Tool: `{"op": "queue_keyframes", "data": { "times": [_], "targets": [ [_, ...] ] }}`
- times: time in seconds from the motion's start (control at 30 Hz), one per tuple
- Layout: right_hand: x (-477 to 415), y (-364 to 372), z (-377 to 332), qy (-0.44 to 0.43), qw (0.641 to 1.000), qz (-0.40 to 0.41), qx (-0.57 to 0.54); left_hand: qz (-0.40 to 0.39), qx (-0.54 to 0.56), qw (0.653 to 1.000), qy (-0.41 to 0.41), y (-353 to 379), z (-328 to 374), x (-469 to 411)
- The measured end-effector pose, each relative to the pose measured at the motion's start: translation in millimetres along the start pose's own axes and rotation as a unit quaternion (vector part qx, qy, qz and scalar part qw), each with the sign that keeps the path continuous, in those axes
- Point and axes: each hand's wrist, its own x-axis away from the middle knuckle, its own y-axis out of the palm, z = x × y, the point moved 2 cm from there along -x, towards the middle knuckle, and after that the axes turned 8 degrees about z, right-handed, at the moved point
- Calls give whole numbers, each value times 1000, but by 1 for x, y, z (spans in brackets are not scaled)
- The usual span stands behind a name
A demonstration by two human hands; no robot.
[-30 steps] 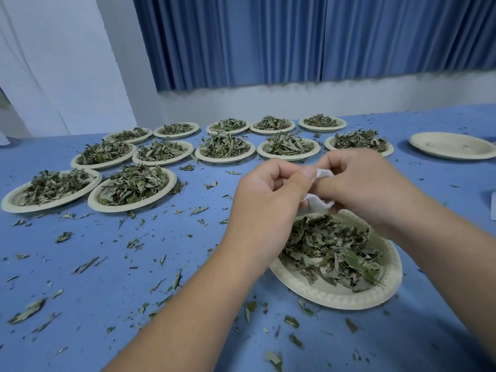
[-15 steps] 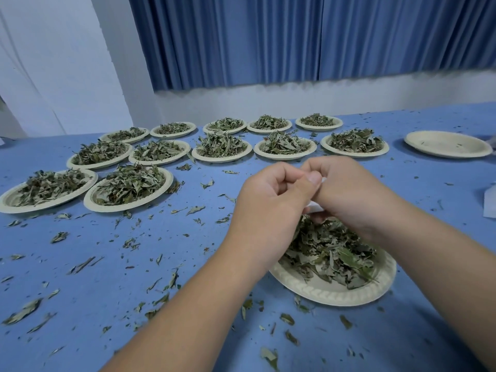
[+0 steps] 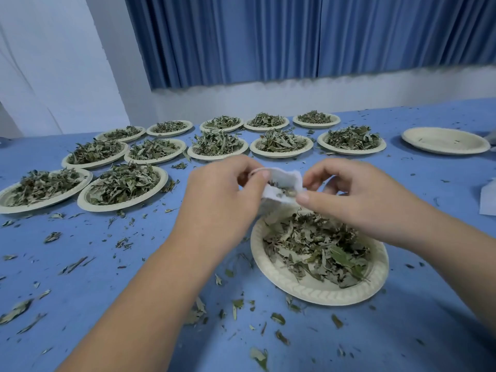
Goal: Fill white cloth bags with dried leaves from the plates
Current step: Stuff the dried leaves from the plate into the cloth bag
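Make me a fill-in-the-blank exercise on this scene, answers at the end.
The left hand and the right hand both pinch one white cloth ____.
It hangs over the near plate, which holds dried ____.
The table cover and the curtain are both ____.
Missing words: bag; leaves; blue.

Small white bag point(image 3: 279, 187), mouth open, above leaf-filled plate point(image 3: 316, 292).

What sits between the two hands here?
A white cloth bag, leaves at its mouth; the left hand and right hand each pinch an edge, in the head view.
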Motion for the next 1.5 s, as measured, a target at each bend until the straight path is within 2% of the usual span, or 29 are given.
{"op": "queue_keyframes", "data": {
  "times": [0.07,0.17,0.37,0.47,0.67,0.8,1.13,1.27,1.4,1.5],
  "targets": [
    [9,-12,1,-36,994,-39,92,36,-6,999,12,-1,-2,-1],
    [18,-22,0,-53,971,-130,195,90,-54,991,84,-2,1,0],
    [25,-18,1,-72,935,-209,276,124,-143,965,180,7,-7,-3],
    [29,-10,2,-73,922,-230,303,97,-151,966,184,12,-11,-3],
    [30,1,0,-85,907,-238,337,47,-116,984,130,22,-12,0],
    [30,6,-2,-90,902,-249,341,28,-96,990,96,25,-10,1],
    [30,10,0,-129,902,-216,350,-4,-42,998,50,28,-10,4],
    [27,1,-1,-108,932,-203,280,-7,1,1000,28,28,-11,5],
    [22,-13,-3,-66,969,-165,173,-5,-10,999,35,27,-14,5],
    [17,-25,-2,-37,982,-146,117,1,-13,999,42,27,-13,5]
  ]
}}
